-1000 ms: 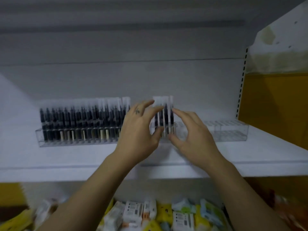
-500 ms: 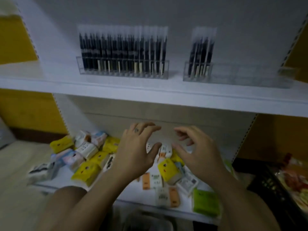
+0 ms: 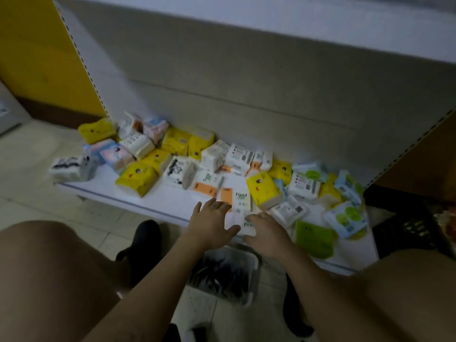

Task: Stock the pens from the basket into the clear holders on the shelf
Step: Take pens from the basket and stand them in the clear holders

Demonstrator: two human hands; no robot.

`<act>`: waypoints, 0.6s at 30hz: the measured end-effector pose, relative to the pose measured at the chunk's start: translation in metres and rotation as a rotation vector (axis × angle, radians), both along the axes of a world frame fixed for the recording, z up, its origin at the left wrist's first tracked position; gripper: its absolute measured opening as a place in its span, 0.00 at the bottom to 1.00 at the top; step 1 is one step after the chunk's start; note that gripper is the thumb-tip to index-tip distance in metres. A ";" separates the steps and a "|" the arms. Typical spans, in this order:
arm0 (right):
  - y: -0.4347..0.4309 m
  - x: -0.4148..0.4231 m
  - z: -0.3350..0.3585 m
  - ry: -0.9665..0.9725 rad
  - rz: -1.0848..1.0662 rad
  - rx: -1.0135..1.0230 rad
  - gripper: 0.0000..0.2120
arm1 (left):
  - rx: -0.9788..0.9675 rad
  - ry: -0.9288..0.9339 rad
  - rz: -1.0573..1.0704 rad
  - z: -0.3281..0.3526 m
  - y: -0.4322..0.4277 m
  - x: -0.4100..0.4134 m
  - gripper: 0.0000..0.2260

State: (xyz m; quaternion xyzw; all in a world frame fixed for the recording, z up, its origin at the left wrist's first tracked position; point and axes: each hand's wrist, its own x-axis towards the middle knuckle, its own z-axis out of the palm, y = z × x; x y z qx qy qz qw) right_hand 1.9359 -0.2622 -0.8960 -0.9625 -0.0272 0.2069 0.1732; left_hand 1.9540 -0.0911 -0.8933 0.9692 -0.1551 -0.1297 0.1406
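A white basket (image 3: 249, 299) stands on the floor between my knees, and dark pens (image 3: 219, 275) lie in a heap inside it. My left hand (image 3: 209, 224) hovers above the basket's far rim, fingers spread, holding nothing. My right hand (image 3: 265, 234) is just to its right, palm down, fingers apart and empty. Both hands sit over the front edge of the low shelf (image 3: 158, 206). The clear holders and the pens stocked in them are out of view above.
Many small tissue packs, yellow (image 3: 137, 175), white (image 3: 239, 156) and green (image 3: 313, 239), lie scattered on the low shelf. A dark shoe (image 3: 145, 236) rests on the tiled floor to the left of the basket. A dark crate (image 3: 407, 233) stands at the right.
The view has dropped from the upper shelf with the holders to the low shelf and the floor. Both empty hands have come down from the holders to just above the basket.
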 end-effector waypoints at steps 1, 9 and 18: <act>0.004 0.001 -0.017 0.062 0.002 -0.006 0.27 | 0.002 0.053 0.017 -0.014 0.001 -0.002 0.31; 0.028 -0.027 -0.143 0.470 -0.027 0.011 0.15 | -0.077 0.450 0.100 -0.083 0.006 -0.028 0.24; 0.044 -0.043 -0.218 0.749 0.021 -0.091 0.19 | -0.116 0.604 0.176 -0.139 0.020 -0.037 0.16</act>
